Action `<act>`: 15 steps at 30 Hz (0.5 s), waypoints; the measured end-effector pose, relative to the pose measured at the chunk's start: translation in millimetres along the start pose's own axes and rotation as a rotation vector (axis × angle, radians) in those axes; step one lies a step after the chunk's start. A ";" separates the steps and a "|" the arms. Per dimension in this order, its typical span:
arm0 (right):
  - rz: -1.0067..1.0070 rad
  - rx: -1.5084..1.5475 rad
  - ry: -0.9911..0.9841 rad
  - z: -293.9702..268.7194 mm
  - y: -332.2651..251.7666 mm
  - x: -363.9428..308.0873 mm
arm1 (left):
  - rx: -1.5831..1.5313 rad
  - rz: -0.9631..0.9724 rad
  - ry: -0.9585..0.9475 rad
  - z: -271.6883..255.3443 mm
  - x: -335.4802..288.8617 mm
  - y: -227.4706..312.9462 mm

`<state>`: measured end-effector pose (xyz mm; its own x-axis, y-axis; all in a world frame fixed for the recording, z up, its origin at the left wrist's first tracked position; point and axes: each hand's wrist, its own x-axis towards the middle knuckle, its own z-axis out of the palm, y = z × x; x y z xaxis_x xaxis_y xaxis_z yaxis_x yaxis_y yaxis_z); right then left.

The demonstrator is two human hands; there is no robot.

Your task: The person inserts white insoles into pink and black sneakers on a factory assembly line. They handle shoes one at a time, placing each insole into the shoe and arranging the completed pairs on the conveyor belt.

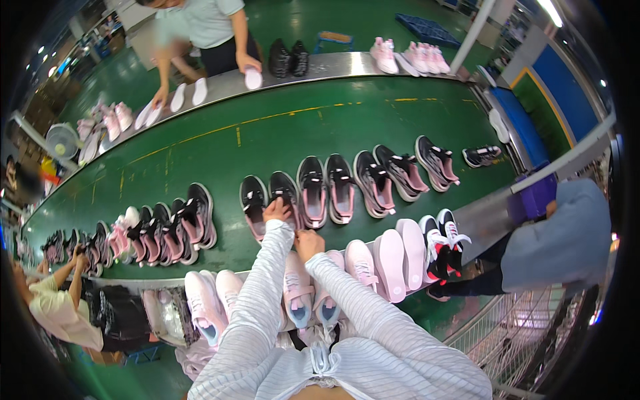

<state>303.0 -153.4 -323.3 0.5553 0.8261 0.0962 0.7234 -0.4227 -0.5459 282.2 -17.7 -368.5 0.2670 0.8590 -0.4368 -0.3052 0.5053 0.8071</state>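
Observation:
A black sneaker with pink lining [283, 181] lies toe-away on the green belt, one of a row of similar pairs. My left hand [277, 211] is at its opening, fingers bent over the tongue area; the fingertips are partly hidden. At the heel, my right hand [309, 244] is closed on the sneaker's rear edge, its fingers partly hidden. The matching black sneaker [254, 200] lies just left of it, and another black-and-pink sneaker [311, 190] lies close on the right.
Pale pink sneakers [361, 263] and upturned pink soles [390, 263] line the near metal ledge. More dark sneakers [199, 213] stand left on the green belt [373, 120]. Across it, a person [207, 33] handles white soles [253, 78]. Other people are at the near left and right.

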 end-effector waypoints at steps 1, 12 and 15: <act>-0.013 -0.018 -0.021 -3.4 -4.5 -0.5 | -0.028 0.004 0.024 -1.7 3.4 -0.1; 0.062 0.021 0.007 -4.1 -3.3 2.4 | 1.613 0.789 -0.106 -11.2 -35.1 36.6; 0.066 0.019 -0.010 1.4 -6.1 1.6 | 2.055 0.792 -0.349 -10.5 -32.6 56.2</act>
<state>298.9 -148.9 -321.1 0.5972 0.8005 0.0513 0.6776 -0.4692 -0.5663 246.7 -16.5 -313.0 0.7829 0.6213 -0.0328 0.6220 -0.7829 0.0152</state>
